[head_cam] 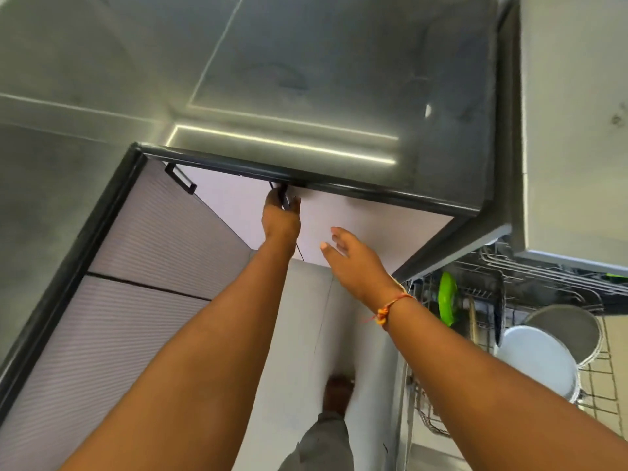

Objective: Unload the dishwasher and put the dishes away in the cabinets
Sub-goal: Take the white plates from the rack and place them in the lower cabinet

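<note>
Cabinet door [339, 229]: shut, below the dark desk [306, 79].
Left hand [280, 219]: fingers curled round the black handle [283, 197], likely to pull.
Right hand [353, 260]: empty, fingers loosely spread.
Dishes: white plate [537, 360], steel pan [565, 329], green item [447, 297], unloaded yet from the rack [598, 382].

This is a home kitchen. A dark, glossy countertop [306, 79] with a black edge fills the top of the frame, and pale cabinet fronts [356, 226] with slim black handles [181, 180] sit below it, centre and left. At the lower right an open dishwasher's wire rack [598, 385] holds white plates [537, 362], a grey plate [567, 328] and a green one [447, 297]. A light tiled floor [306, 334] runs down the middle.
</note>
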`<state>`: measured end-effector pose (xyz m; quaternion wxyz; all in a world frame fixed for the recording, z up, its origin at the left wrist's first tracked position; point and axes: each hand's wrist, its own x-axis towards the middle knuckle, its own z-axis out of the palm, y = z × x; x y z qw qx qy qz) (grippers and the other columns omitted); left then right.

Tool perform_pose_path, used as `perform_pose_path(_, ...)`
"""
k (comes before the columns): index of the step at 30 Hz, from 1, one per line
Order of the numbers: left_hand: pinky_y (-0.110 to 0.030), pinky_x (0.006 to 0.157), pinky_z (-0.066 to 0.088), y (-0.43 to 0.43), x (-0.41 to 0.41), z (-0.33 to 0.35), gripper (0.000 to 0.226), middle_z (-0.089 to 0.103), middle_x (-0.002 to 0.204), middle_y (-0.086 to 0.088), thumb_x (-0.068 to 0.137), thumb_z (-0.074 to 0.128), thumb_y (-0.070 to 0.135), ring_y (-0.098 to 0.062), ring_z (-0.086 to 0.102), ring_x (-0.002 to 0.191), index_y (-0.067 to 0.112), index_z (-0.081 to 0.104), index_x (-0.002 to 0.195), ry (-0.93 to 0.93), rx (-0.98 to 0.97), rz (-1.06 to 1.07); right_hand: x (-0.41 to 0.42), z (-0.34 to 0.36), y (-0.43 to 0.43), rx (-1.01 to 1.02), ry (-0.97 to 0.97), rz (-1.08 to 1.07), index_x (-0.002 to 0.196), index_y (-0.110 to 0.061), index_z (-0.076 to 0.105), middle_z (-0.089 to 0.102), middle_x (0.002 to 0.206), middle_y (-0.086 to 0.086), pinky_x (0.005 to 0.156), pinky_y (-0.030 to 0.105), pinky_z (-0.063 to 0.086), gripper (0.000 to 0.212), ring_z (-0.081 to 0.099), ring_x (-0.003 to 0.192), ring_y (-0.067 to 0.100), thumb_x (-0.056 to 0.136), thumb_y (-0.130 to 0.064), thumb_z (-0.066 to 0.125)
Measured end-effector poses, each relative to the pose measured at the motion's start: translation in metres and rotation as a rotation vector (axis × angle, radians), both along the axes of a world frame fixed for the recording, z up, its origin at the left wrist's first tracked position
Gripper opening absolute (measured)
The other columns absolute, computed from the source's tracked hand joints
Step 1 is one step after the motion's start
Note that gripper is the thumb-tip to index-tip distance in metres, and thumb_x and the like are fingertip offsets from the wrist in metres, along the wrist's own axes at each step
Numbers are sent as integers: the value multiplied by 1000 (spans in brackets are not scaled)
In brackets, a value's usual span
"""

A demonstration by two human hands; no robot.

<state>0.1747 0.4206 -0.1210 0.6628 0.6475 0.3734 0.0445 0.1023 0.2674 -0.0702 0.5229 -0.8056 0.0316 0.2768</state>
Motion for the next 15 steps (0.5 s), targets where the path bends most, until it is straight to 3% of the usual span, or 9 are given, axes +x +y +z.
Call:
perform_pose_path(3,-44,103,49,12,-2,-10,25,65,122,1,98,51,22,-23,61,115,20,59,121,27,171,-77,9,0,4,-3,-1,-1,152,-25,33,38,157,1,114,42,37,56,39,142,24,102,-40,49)
perform_pose_path(8,-39,101,47,11,-34,-13,31,65,125,-3,101,50,28,-23,60,115,21,56,130,94,273,-89,5,-1,8,-54,-49,-14,153,-22,31,37,157,3,115,41,36,56,38,143,24,102,-38,49)
perform_pose_path(12,-34,86,51,2,-87,-14,18,68,104,3,98,52,31,-19,63,99,26,61,113,66,328,-71,-17,4,9,-398,-448,120,153,-15,31,32,158,8,117,37,31,57,31,146,26,102,-34,47)
perform_pose_path(15,-30,85,51,-12,-131,-11,16,67,102,7,97,56,30,-13,63,97,29,62,112,51,332,-59,-40,4,10,-523,-680,267,155,-18,27,22,163,10,117,41,26,61,20,150,28,100,-36,48)
